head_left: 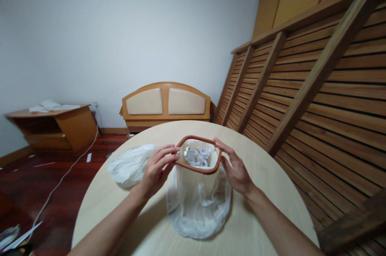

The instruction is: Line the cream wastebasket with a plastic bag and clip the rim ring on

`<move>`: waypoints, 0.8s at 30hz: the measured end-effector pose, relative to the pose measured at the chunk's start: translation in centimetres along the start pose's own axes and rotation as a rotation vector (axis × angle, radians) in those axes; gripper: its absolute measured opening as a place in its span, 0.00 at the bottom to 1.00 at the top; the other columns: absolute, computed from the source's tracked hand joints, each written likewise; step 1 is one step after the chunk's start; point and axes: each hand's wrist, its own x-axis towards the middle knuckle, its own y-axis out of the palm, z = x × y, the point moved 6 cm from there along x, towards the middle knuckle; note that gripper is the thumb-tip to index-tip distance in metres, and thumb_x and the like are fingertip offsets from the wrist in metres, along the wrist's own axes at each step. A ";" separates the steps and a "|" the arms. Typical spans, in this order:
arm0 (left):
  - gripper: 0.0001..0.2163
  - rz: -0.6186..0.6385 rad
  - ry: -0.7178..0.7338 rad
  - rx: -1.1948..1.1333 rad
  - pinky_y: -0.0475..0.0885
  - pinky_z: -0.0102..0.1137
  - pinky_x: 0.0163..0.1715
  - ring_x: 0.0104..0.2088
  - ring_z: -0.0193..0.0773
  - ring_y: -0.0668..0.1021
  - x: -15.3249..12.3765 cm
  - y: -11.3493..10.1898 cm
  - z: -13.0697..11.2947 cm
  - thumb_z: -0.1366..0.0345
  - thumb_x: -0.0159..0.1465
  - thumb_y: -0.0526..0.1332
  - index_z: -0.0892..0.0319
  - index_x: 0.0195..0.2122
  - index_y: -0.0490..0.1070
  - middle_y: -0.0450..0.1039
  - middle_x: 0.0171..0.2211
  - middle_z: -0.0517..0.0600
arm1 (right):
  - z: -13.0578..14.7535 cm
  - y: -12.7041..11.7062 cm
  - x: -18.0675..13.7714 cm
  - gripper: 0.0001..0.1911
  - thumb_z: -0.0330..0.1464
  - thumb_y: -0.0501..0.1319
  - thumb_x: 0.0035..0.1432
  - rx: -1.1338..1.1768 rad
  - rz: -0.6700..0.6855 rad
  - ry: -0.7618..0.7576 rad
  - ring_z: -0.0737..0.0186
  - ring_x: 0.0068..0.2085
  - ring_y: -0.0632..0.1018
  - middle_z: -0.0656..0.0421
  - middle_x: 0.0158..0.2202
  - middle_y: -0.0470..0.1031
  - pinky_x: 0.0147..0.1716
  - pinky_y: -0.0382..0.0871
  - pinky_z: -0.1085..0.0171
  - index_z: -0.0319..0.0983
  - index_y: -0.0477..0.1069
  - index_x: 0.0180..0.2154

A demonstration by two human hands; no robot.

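Left grip [158, 167] bare, slim-fingered; right grip [237, 172] likewise; left forearm [120, 211] bare, tapering; right forearm [273, 218] same

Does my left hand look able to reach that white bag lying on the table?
Probably yes: the white bag lies just beside your left hand, with nothing visible between them, though that hand would have to leave the brown rim.

Rim [208, 172]: smooth, plastic-looking. Draped bag [199, 207]: filmy, crinkled plastic. Tabletop [271, 171]: smooth, matt, wood-look. Floor [30, 187]: glossy wood-look.
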 end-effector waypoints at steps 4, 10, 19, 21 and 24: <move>0.12 -0.008 -0.052 0.033 0.78 0.41 0.50 0.51 0.42 0.79 -0.1 0.3 0.3 0.72 0.68 0.59 0.51 0.49 0.74 0.79 0.44 0.52 | -0.2 0.4 -0.1 0.32 0.50 0.52 0.67 -0.066 0.095 0.036 0.50 0.68 0.62 0.53 0.70 0.56 0.67 0.55 0.44 0.48 0.53 0.68; 0.14 0.053 -0.040 0.007 0.78 0.39 0.51 0.55 0.43 0.77 -0.2 0.9 -0.1 0.72 0.69 0.57 0.50 0.51 0.75 0.76 0.47 0.53 | -0.5 0.8 -0.2 0.43 0.59 0.53 0.61 -0.027 0.159 0.067 0.46 0.70 0.55 0.51 0.72 0.50 0.67 0.49 0.42 0.47 0.49 0.69; 0.17 0.126 -0.105 -0.068 0.76 0.39 0.54 0.58 0.42 0.75 -0.3 1.5 0.3 0.75 0.69 0.56 0.50 0.54 0.74 0.75 0.53 0.54 | -1.1 1.1 -0.2 0.39 0.58 0.54 0.61 0.004 0.177 0.148 0.46 0.71 0.54 0.50 0.72 0.49 0.68 0.48 0.42 0.47 0.54 0.67; 0.17 0.138 -0.103 -0.070 0.76 0.39 0.54 0.58 0.41 0.75 -0.3 1.6 0.4 0.75 0.69 0.55 0.50 0.54 0.73 0.75 0.53 0.54 | -1.2 1.2 -0.2 0.39 0.58 0.54 0.61 0.003 0.183 0.160 0.47 0.71 0.53 0.50 0.72 0.49 0.68 0.47 0.42 0.46 0.55 0.66; 0.18 0.150 -0.084 -0.071 0.75 0.39 0.54 0.57 0.40 0.75 -0.4 1.6 0.7 0.75 0.69 0.55 0.50 0.55 0.72 0.75 0.52 0.54 | -1.4 1.2 -0.3 0.39 0.58 0.54 0.61 -0.012 0.195 0.176 0.47 0.71 0.53 0.49 0.72 0.48 0.68 0.47 0.43 0.45 0.56 0.65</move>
